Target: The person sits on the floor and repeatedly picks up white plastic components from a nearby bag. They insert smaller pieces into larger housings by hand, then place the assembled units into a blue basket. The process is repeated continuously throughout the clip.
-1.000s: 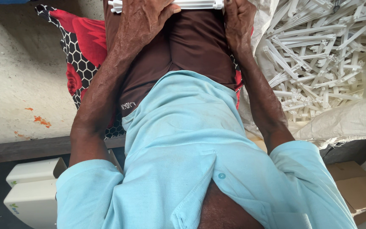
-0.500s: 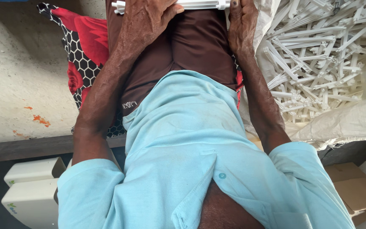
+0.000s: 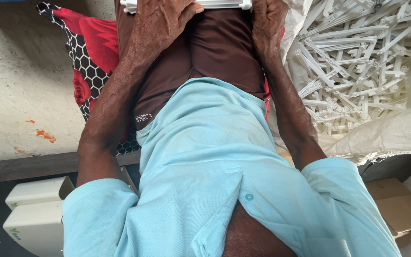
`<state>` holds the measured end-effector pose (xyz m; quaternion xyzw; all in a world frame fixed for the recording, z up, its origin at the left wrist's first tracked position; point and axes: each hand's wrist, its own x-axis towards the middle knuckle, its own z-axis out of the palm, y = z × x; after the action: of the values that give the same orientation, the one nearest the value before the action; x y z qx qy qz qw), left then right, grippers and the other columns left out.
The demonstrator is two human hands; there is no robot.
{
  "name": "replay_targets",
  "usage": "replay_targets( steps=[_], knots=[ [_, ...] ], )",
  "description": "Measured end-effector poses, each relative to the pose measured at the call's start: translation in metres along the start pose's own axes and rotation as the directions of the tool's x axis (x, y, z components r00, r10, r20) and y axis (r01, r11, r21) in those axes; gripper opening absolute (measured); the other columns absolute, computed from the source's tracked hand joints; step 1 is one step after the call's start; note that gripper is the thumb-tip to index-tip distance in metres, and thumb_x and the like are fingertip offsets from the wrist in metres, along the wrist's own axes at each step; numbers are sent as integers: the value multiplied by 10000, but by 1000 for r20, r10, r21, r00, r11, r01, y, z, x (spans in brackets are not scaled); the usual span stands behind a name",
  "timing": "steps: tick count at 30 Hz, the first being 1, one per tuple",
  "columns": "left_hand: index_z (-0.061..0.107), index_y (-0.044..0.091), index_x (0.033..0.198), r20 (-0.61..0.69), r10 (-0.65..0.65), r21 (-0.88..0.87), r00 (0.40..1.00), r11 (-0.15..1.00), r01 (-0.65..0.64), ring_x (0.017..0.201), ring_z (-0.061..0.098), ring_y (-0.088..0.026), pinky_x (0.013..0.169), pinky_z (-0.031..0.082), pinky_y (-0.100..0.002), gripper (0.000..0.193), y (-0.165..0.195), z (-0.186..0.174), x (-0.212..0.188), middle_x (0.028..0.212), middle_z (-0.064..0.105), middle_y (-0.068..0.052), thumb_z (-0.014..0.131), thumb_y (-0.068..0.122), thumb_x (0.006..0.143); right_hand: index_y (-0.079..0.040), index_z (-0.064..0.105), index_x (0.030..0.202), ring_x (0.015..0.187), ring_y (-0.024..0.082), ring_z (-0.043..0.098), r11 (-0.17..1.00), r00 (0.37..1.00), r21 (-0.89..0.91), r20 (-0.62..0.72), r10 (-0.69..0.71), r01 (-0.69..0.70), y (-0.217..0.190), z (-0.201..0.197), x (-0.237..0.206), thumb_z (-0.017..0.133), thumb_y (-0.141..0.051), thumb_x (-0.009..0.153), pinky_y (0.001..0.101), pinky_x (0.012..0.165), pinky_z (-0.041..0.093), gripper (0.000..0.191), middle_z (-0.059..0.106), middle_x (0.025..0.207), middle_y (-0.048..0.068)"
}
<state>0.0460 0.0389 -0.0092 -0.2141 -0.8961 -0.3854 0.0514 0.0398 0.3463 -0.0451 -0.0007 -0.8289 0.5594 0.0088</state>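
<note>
A white plastic strip (image 3: 215, 4) lay across the top edge of the frame, its long axis running left to right, level with that edge. The left hand (image 3: 160, 24) was clenched over its left part, fingers curled around it, and the right hand (image 3: 266, 21) gripped its right end. Both hands rested above the lap, over dark brown shorts (image 3: 205, 62).

Most of the strip was cut off by the frame's top or covered by the hands, so its full shape and ends were hard to make out. The fingertips of the right hand were out of view.

At the upper right, a heap of similar white plastic pieces (image 3: 357, 71) lay on a pale sack (image 3: 396, 133). A red and black patterned cushion (image 3: 89, 57) sat at the upper left.
</note>
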Motion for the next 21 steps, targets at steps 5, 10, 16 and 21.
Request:
replay_targets(
  steps=[5,10,16,21],
  knots=[
    [744,107,1037,20,-7,25,1000,1000,7,897,672,-256,844,473,-457,269,1,-2,0,944,713,-55,721,371,1081,-67,448,644,490,70,348,993,999,111,5,35,-35,11,1,4,676,-321,1099,283,474,241,568,428,566,-35],
    [754,125,1063,-19,26,80,999,997,-25,889,678,-248,843,480,-454,271,4,-2,1,953,721,-48,706,392,1074,-80,490,696,496,79,333,965,994,238,44,105,-112,10,2,1,671,-325,1098,281,481,236,504,418,590,-40],
    [740,68,1078,6,-15,42,1000,999,15,872,680,-287,785,496,-463,280,14,-24,12,943,706,-102,718,347,1081,-164,549,801,498,80,386,675,739,388,22,674,-627,16,-15,2,611,-487,1050,275,479,281,412,503,644,-51],
    [701,101,1141,-121,-128,67,984,988,137,927,697,-280,783,524,-416,239,-18,-58,-1,984,720,-112,745,329,1081,-168,572,980,603,133,446,167,722,829,345,600,-534,20,-81,-7,619,-436,1098,267,509,327,297,516,826,-7]
  ],
)
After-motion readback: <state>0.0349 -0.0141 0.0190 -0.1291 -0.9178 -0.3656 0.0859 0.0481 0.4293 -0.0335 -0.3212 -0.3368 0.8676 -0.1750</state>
